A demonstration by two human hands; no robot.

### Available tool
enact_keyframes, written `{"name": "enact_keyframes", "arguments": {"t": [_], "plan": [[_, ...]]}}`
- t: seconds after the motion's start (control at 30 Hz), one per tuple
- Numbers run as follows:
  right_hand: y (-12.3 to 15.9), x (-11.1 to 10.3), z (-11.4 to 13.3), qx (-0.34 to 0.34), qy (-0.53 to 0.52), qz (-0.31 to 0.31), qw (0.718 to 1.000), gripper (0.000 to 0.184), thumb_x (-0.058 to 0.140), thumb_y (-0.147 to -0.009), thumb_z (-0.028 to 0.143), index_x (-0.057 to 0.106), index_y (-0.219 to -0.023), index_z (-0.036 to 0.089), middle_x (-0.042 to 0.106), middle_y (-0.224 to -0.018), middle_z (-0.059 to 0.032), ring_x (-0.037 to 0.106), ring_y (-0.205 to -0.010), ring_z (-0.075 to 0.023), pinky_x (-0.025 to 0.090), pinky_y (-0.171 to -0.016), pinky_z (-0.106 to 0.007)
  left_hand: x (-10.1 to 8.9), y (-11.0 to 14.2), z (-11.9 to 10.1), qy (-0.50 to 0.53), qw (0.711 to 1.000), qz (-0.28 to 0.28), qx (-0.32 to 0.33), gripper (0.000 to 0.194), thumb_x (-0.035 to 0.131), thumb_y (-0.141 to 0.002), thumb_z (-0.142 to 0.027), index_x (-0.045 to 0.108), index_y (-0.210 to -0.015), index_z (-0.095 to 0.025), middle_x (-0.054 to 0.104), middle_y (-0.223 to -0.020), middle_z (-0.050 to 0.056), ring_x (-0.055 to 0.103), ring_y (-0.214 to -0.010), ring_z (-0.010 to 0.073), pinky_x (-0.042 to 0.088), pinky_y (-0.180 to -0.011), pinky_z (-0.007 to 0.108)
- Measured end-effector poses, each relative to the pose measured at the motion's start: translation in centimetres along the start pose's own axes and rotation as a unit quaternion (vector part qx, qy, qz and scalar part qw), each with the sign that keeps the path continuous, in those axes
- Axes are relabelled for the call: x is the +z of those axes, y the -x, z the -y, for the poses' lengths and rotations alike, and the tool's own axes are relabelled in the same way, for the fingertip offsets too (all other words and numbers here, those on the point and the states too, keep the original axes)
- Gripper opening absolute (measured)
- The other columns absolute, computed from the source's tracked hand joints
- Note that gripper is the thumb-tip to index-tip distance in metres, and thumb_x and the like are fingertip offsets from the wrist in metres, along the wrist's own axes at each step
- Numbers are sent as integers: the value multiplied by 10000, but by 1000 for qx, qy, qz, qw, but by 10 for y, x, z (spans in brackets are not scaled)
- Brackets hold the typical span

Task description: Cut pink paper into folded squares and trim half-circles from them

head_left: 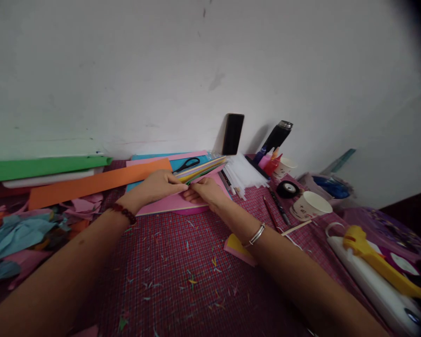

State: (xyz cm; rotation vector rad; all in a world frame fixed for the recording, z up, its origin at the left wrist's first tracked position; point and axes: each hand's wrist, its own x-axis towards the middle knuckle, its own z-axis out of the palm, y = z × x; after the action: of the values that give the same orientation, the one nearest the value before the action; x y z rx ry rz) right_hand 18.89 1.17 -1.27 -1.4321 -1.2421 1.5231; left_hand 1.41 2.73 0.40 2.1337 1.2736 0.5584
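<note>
Though messy, checked cloth (171, 262) beside wall (143, 79)

"What lies on the red checked tablecloth (171, 313)?"
"Colored paper snippets (192, 282), strewn across the middle."
"And to the right?"
"2 paper cups (304, 209), a black tape roll (281, 189), a pen (279, 206) and a red pencil (269, 210)."
"Left?"
"Crumpled paper scraps (24, 236), pink, blue and orange."

From the person's head, we look forward and down across the worktop (175, 262) to the wall (154, 79) behind its far edge. Our single view is wide, with the left hand (157, 187) and right hand (210, 194) at middle distance, toward that edge.
</note>
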Motion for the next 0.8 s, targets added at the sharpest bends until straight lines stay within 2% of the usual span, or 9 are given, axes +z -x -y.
{"name": "enact_keyframes", "arguments": {"t": [0.23, 0.37, 0.47, 0.53, 0.67, 0.73, 0.8], "plan": [[-1, 1, -1, 5, -8, -3, 1000, 314, 483, -886, 75, 668, -636, 113, 733, -624, -74, 623, -469, -81, 503, -436, -141, 2, -3, 4, -6, 1000, -8, 7, 395, 494, -834, -459, 675, -639, -167, 575, -663, 20, 455, -608, 135, 328, -562, 275], [0, -2, -1, 14, -23, 5, 1000, 271, 502, -871, 76, 669, -660, 111, 726, -622, -64, 625, -488, -82, 499, -443, -140, 2, -2, -1, -92, 995, -37, 10, 405, 469, -849, -459, 653, -632, -171, 575, -624, 20, 462, -591, 141, 282, -550, 281], [4, -7, 0, 20, -46, 22, 998, 189, 533, -863, 100, 672, -736, 122, 734, -679, -56, 654, -547, -94, 544, -527, -173, 1, 2, -12, -158, 986, -54, 16, 369, 454, -864, -408, 655, -658, -177, 620, -662, 38, 499, -612, 155, 263, -555, 291], [7, -11, 1, 23, -66, 37, 997, 186, 541, -899, 198, 668, -782, 130, 742, -741, -73, 681, -616, -117, 576, -606, -221, 0, 5, -18, -179, 982, -56, 12, 354, 447, -869, -381, 650, -659, -179, 642, -688, 52, 514, -620, 162, 257, -551, 296], [10, -11, 0, 30, -101, 26, 994, 406, 500, -943, 448, 662, -759, 125, 735, -769, -131, 676, -629, -146, 581, -612, -264, 3, 5, -22, -224, 973, -55, 7, 324, 466, -857, -344, 641, -632, -188, 619, -635, 48, 496, -565, 153, 244, -531, 300], [11, -7, 0, 29, -108, 10, 994, 355, 533, -937, 404, 656, -758, 123, 721, -703, -106, 660, -579, -142, 572, -577, -259, 6, 5, -21, -255, 965, -54, 3, 294, 495, -836, -324, 642, -623, -186, 605, -618, 46, 483, -540, 148, 241, -522, 298], [13, -4, -1, 21, -112, 5, 993, 224, 581, -913, 291, 649, -781, 123, 703, -648, -64, 652, -548, -133, 566, -570, -251, 9, 6, -21, -276, 960, -58, 0, 263, 529, -819, -327, 653, -642, -178, 624, -661, 59, 502, -559, 156, 254, -525, 295]]}}
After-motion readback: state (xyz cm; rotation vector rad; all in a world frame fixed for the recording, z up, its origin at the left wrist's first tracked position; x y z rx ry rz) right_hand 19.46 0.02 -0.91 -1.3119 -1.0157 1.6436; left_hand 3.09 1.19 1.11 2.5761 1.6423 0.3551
